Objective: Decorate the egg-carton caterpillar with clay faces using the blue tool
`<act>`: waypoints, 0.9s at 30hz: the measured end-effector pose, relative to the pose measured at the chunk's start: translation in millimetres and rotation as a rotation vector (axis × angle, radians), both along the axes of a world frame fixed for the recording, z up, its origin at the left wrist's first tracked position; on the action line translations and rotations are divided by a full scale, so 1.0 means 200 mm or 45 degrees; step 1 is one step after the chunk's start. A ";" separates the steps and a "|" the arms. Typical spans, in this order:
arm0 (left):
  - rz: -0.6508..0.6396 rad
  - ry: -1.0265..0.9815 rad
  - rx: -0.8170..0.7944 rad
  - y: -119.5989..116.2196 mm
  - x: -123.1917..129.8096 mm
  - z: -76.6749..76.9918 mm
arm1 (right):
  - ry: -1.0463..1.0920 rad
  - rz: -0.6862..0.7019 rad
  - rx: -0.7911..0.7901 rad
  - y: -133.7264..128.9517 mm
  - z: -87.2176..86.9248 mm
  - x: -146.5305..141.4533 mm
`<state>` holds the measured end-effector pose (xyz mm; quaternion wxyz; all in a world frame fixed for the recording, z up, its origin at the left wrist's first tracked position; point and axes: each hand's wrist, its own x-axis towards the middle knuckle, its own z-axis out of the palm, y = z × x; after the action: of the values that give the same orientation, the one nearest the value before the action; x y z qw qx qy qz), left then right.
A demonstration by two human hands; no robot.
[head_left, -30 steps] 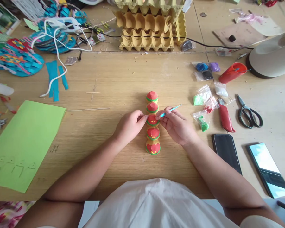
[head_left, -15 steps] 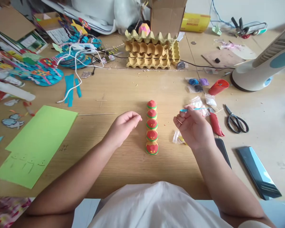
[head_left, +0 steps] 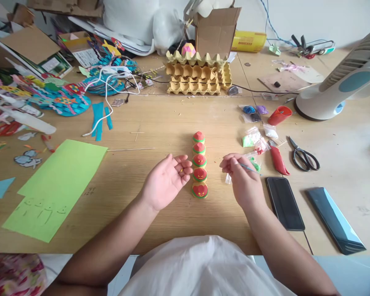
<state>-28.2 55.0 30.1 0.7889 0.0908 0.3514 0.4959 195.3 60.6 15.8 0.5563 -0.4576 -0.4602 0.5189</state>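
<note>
My left hand [head_left: 168, 181] is turned palm up, its fingers loosely curled and apart, with a tiny yellow bit [head_left: 181, 170] resting on them, perhaps clay. Just right of its fingertips stands a row of egg-carton cups [head_left: 200, 174], topped in red with green rims. The nearest cups carry small yellow faces; the farthest two show plain red. Across the row, my right hand [head_left: 243, 174] is closed around a thin blue modelling tool [head_left: 249, 167], which points off to the right. Partly behind that hand lies a bag with green stuff [head_left: 255, 164].
Scissors [head_left: 304, 154], a red pouch-like item [head_left: 279, 160], a phone [head_left: 285, 203] and a dark glossy case [head_left: 336, 220] lie right. Beyond are a red cup [head_left: 280, 115] and a white fan [head_left: 336, 82]. Egg trays [head_left: 194, 87] stand behind; green paper [head_left: 57, 185] lies left.
My left hand has turned from a pinch to palm up, fingers loosened, showing the yellow bit. My right hand has moved slightly down and rolled over, still holding the blue tool. The view has shifted slightly.
</note>
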 end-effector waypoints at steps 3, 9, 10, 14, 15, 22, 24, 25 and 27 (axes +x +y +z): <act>-0.038 -0.107 0.127 -0.03 0.03 0.00 | -0.312 0.136 0.211 -0.04 -0.03 -0.04; -0.166 -0.261 0.189 -0.10 0.08 -0.01 | -0.912 0.237 0.752 -0.11 -0.05 -0.05; -0.195 -0.263 0.182 -0.11 0.08 -0.02 | -0.955 0.248 0.802 -0.12 -0.05 -0.05; -0.292 -0.244 0.207 -0.15 0.08 -0.03 | -1.016 0.235 0.870 -0.14 -0.08 -0.09; -0.307 -0.228 0.229 -0.16 0.08 -0.03 | -1.015 0.223 0.858 -0.14 -0.08 -0.09; -0.391 -0.100 0.485 -0.20 0.10 -0.04 | -0.900 0.224 0.672 -0.16 -0.07 -0.13; -0.402 -0.073 0.552 -0.20 0.11 -0.03 | -0.884 0.243 0.663 -0.16 -0.08 -0.13; -0.404 -0.063 0.568 -0.20 0.11 -0.02 | -0.883 0.250 0.672 -0.16 -0.08 -0.12; -0.377 -0.037 0.567 -0.20 0.11 -0.01 | -0.870 0.250 0.699 -0.16 -0.08 -0.11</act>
<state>-5.7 15.0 27.1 0.8183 0.3054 0.2050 0.4416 172.9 28.9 0.6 0.4212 -0.3922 -0.7796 0.2470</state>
